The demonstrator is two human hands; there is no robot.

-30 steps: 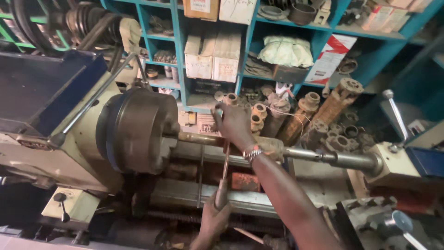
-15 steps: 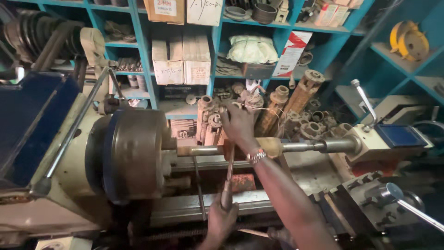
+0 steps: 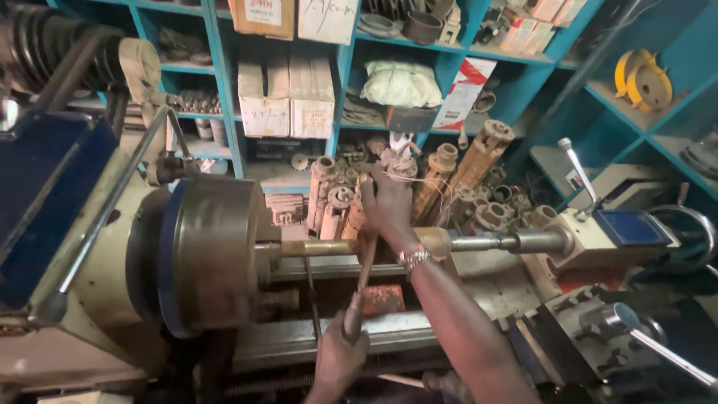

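Observation:
A long brass-coloured shaft (image 3: 321, 247) runs from the big round lathe chuck (image 3: 217, 262) to the tailstock (image 3: 613, 239). A thin rusty file-like bar (image 3: 363, 277) lies across the shaft, nearly upright in view. My right hand (image 3: 387, 198), with a metal bracelet at the wrist, reaches over the shaft and presses on the bar's far end. My left hand (image 3: 336, 359) grips the bar's handle at the near side, below the lathe bed.
Worn metal bushings and tubes (image 3: 479, 161) stand behind the lathe. Blue shelves hold cardboard boxes (image 3: 288, 97) and parts. A tailstock lever (image 3: 576, 168) sticks up at right, and a chromed handle (image 3: 658, 348) juts out at lower right. A small red block (image 3: 383, 298) lies on the bed.
The view has swung left, so chuck and hands sit further right in the picture. Both hands keep their hold on the bar across the shaft.

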